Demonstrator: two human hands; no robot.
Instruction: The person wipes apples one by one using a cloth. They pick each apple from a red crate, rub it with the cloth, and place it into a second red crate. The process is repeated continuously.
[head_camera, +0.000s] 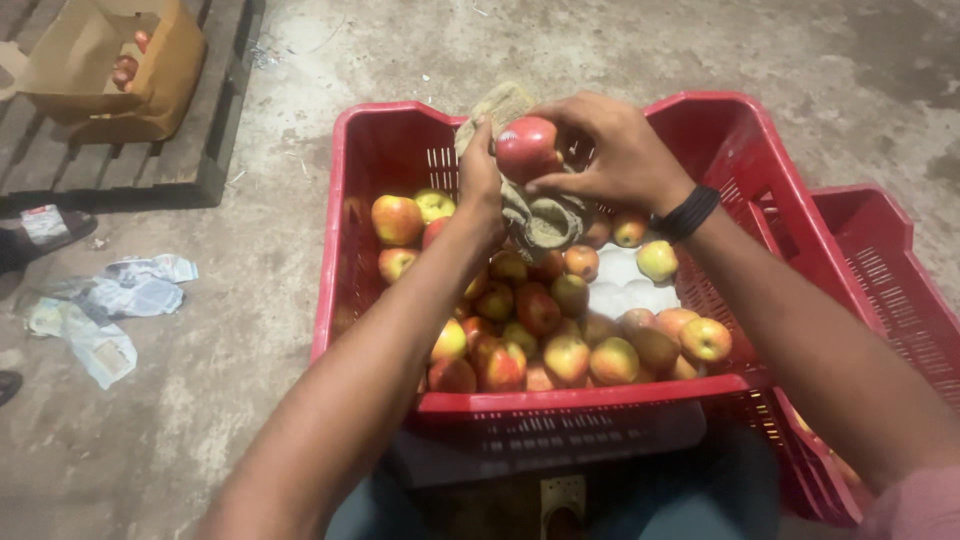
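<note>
Round red apple (526, 148) pinched from both sides above the far half of a red slatted plastic crate (560, 400). Right hand (612, 150) curled over the fruit, fingertips closed on its top and right flank; black band at that wrist. Left hand (482, 180) closed narrowly on the apple's left edge, thumb pressed to it, with a crumpled grey-brown cloth (540, 220) hanging just below, at 6 o'clock from the fruit. Heap of red-and-yellow apples (545, 335) inside the crate. Second red crate (890, 270) touching at 3 o'clock. Brown cardboard box (110, 70) on a wooden pallet (110, 160) at 10 o'clock. Crumpled newspaper scraps (110, 310) on the concrete floor at 9 o'clock.
</note>
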